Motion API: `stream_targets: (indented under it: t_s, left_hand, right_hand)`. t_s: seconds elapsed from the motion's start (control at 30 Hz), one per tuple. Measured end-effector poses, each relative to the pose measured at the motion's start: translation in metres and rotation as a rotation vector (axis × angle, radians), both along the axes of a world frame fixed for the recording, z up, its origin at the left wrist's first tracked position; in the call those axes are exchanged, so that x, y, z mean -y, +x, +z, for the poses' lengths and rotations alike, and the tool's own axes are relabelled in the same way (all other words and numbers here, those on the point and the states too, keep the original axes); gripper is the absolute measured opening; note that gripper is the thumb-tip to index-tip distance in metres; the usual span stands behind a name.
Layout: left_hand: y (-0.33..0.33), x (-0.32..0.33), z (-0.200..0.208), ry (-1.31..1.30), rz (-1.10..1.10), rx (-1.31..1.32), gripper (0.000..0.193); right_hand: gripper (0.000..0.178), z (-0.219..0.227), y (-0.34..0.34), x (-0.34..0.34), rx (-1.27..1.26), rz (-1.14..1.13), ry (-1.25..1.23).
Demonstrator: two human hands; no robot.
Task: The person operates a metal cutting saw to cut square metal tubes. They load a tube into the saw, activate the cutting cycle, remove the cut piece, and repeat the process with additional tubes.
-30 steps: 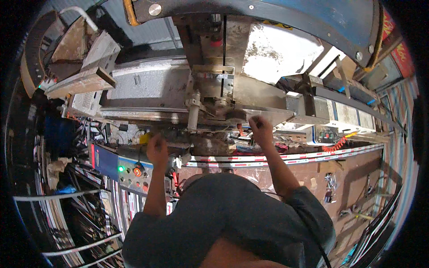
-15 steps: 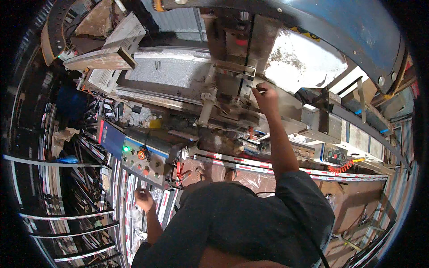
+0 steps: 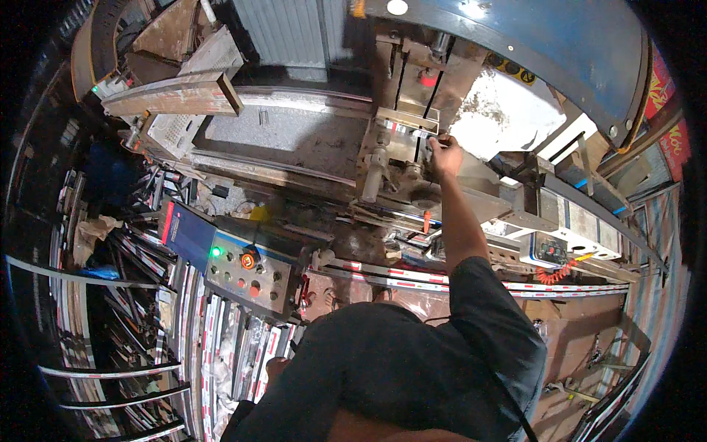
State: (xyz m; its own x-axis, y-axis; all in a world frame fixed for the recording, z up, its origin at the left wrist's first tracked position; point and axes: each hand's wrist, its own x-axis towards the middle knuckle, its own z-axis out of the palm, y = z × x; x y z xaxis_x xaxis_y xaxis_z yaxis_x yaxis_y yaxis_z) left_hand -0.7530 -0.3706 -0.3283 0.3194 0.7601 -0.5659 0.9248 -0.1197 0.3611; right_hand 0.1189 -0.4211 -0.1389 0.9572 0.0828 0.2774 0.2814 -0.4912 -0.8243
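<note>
My right hand (image 3: 447, 157) reaches out over the machine's metal bed. Its fingers are closed at the right end of a metal clamp bar (image 3: 405, 121); whatever they grip is too small to make out. Just below the hand sit a round metal hub (image 3: 426, 194) and an orange-red handle (image 3: 426, 222). A metal cylinder (image 3: 374, 173) stands left of them. Only a sliver of my left hand (image 3: 277, 366) shows, low beside my body, and its fingers are hidden. Nearest to it are long metal strips (image 3: 250, 353) with red and white markings.
A control panel (image 3: 247, 272) with a lit green lamp and an orange-ringed button stands left of me. The big blue machine housing (image 3: 537, 37) overhangs the far right. A coiled orange hose (image 3: 554, 275) hangs at right. Racks of strips (image 3: 110, 374) fill the left.
My left hand has drawn back from beside the control panel toward my body, nearly out of sight. My right hand stays by the clamp bar. The view has shifted slightly.
</note>
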Motion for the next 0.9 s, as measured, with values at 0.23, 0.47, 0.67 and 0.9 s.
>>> stream_targets:
  t_s: [0.23, 0.47, 0.67, 0.9]
  left_hand:
    - [0.004, -0.073, 0.001, 0.367, -0.432, 0.257, 0.03]
    - [0.014, -0.06, 0.001, 0.142, -0.014, 0.033, 0.031]
    - [0.036, -0.042, -0.001, 0.081, -0.215, -0.064, 0.03]
    - [0.064, -0.04, -0.007, 0.022, -0.217, -0.029, 0.03]
  right_hand:
    - [0.049, -0.009, 0.003, 0.005, 0.115, -0.039, -0.225]
    - [0.09, -0.015, 0.004, -0.029, -0.176, 0.056, 0.001]
    - [0.076, -0.031, 0.021, -0.024, -0.2, -0.08, 0.095]
    - [0.05, -0.056, 0.067, 0.009, -0.341, 0.071, 0.455]
